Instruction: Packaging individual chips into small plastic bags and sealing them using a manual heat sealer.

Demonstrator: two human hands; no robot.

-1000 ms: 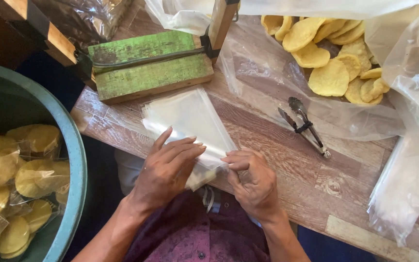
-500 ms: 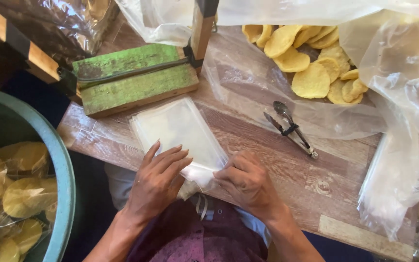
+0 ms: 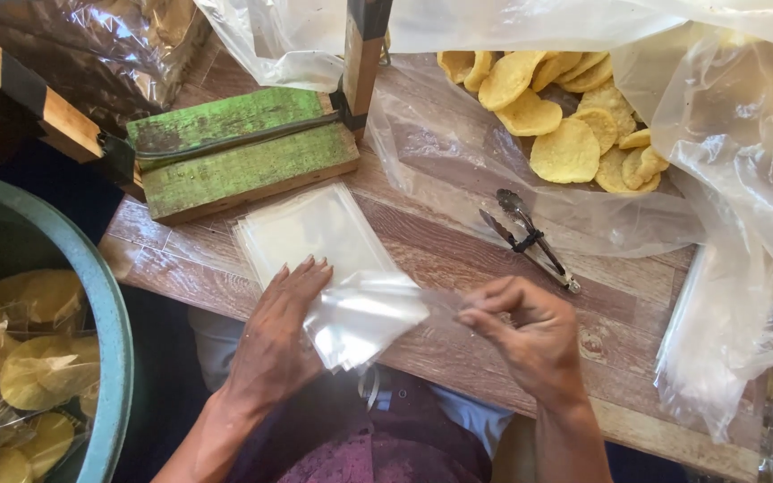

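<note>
Weathered brown wooden tabletop (image 3: 458,237) is spanning mid-frame. Left hand (image 3: 279,335) is pressing flat, fingers spread, on the stack of clear plastic bags (image 3: 315,228); right hand (image 3: 530,335) is pinching one thin clear bag (image 3: 364,313) at lower centre.

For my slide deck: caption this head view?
Left hand pins stacked clear bags; right hand pulls one off.

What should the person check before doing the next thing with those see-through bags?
1. Left hand pressing flat on the stack of clear bags: ok.
2. Right hand pinching one thin bag off the stack: ok.
3. Only a single bag lifted: cannot tell, the layers are see-through.
4. Metal tongs lying free on the wooden table, near the right hand: ok.
5. Yellow crackers on plastic sheeting beyond the tongs: ok.
6. Bag mouth opened: not ok.
</note>
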